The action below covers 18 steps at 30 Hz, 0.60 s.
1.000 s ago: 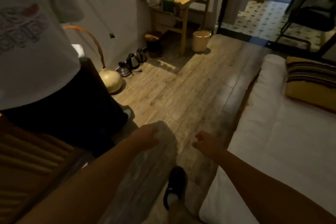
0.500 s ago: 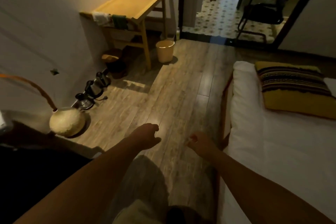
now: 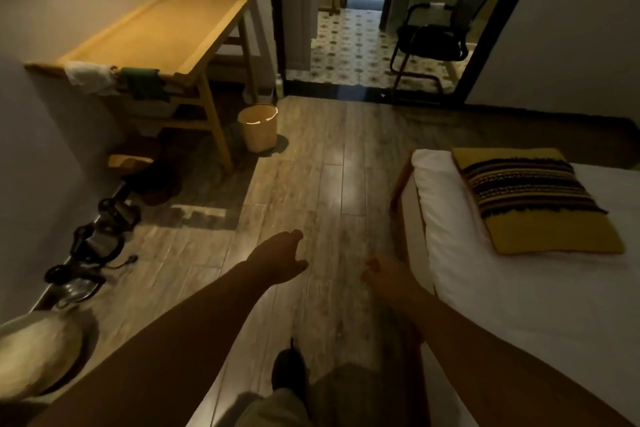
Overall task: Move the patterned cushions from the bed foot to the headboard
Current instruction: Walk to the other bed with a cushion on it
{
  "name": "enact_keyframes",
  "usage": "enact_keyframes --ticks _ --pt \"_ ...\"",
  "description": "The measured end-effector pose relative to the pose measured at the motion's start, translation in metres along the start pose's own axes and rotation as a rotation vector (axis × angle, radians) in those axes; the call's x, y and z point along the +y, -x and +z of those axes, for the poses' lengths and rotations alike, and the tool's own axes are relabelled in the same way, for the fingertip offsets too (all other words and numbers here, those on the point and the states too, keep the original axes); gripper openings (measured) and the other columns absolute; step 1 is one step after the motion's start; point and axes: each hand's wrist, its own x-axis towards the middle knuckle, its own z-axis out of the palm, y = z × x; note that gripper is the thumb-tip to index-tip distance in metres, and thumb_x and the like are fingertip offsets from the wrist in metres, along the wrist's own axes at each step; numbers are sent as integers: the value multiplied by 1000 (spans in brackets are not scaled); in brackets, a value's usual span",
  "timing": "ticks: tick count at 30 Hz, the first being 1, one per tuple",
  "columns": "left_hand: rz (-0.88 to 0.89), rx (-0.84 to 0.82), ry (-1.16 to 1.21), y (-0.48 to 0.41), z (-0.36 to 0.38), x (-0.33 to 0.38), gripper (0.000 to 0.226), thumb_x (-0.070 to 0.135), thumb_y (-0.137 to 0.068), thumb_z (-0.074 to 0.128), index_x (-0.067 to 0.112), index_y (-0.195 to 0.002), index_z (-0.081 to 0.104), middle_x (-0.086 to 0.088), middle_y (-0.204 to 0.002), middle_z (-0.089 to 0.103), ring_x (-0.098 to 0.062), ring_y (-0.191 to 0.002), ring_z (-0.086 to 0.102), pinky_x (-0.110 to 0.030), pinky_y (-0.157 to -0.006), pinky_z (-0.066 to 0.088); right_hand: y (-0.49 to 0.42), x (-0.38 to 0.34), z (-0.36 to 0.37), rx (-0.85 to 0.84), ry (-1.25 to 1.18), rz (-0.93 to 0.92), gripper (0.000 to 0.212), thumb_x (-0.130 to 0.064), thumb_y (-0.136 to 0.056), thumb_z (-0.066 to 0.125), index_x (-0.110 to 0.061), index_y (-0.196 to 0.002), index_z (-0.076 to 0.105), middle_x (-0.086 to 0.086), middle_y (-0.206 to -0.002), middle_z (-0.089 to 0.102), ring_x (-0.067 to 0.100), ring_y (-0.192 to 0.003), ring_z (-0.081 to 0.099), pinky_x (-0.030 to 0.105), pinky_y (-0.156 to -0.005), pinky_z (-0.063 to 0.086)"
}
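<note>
Left hand: our left hand [image 3: 278,262] hangs over the wooden floor [image 3: 322,191], fingers loosely extended and slightly apart, thumb out to the right, holding nothing.
Right hand: our right hand [image 3: 388,276] is beside the near-left edge of the bed, fingers curled inward in a loose fist; we see nothing in it.
Cushion: one patterned cushion [image 3: 535,198], mustard yellow with dark striped bands, lies flat on the white bedding at the far-left corner of the bed [image 3: 519,305], well apart from both our hands.
Bed: white mattress on a wooden frame, filling the right side of the scene.
Bench: a pale wooden bench [image 3: 162,35] stands against the left wall, far from us, with a white cloth [image 3: 88,78] and a green cloth [image 3: 143,83] draped over its near end.
Bin: a light round waste bin [image 3: 259,128] sits on the floor just right of the bench leg.
Kettles: dark kettles [image 3: 93,239] line the left wall at floor level.
Chair: a black chair [image 3: 433,42] stands on the tiled floor beyond the doorway.
Foot: our dark shoe [image 3: 289,366] is on the floor between our forearms.
</note>
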Motion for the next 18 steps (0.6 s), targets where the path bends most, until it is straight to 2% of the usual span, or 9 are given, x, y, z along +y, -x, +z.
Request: enact_keyframes --ticks 2,7,10,12,14,18 --pt "23 -1 -14 -33 -22 -11 66 42 -88 64 18 -145 39 -8 -143 51 -24 -128 52 -38 -103 47 -25 -21 -4 22 -15 36 34 -34 -92 58 -20 -123 59 1 -116 62 16 -99 59 36 -89 52" --pt "69 -2 -29 -102 -66 -28 61 42 -89 64 17 -141 44 -8 -139 54 -25 -124 54 -36 -100 47 -79 -64 -19 64 -121 62 28 -32 -94 56 -22 -120 60 -3 -108 61 7 -89 57 31 -82 50" --pt "83 -5 -32 -137 -83 -31 59 40 -89 64 17 -140 45 -8 -137 55 -24 -123 55 -36 -100 48 -104 -86 -32 75 -142 56 30 -30 -94 57 -19 -122 59 1 -114 62 18 -101 60 40 -93 52" --pt "93 -13 -36 -160 -95 -31 61 40 -89 64 16 -141 44 -9 -138 54 -25 -123 55 -36 -101 48 -122 -97 -43 92 -146 49 27 -27 -94 57 -17 -119 60 4 -114 63 20 -102 61 43 -94 53" --pt "115 -20 -47 -186 -105 -28 63 40 -89 65 16 -143 42 -9 -140 53 -26 -125 54 -37 -102 48 -141 -103 -55 101 -115 36 26 -23 -95 57 -13 -119 60 8 -115 63 22 -103 61 42 -93 53" --pt "137 -20 -80 -242 -122 -15 60 39 -89 64 16 -141 46 -8 -138 55 -25 -125 54 -36 -102 46 -183 -106 -83 117 -97 79 39 -25 -97 54 -9 -134 52 10 -133 56 25 -119 55 31 -95 46"
